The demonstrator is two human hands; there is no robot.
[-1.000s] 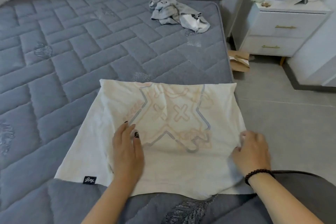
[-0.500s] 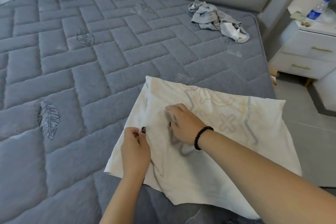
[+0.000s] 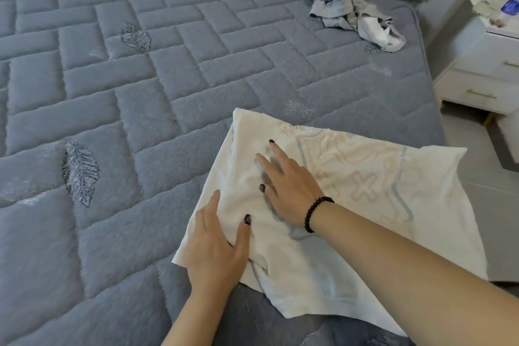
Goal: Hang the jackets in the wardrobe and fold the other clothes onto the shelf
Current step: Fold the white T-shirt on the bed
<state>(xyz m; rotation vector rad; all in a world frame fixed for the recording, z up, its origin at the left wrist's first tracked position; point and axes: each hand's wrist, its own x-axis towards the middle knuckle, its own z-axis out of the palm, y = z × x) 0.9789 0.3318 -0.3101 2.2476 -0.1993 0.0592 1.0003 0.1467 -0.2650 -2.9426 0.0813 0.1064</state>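
Right hand (image 3: 292,191) now flat, fingers (image 3: 276,150) spread atop white shirt (image 3: 365,194).

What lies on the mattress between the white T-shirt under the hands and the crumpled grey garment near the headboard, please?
Only bare quilted mattress lies between the white T-shirt and the grey garment, as the head view shows.

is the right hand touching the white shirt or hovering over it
Touching: the head view shows the right hand lying flat on the white shirt, fingers spread on the cloth.

Shirt (image 3: 351,191) on mattress (image 3: 140,93), near edge
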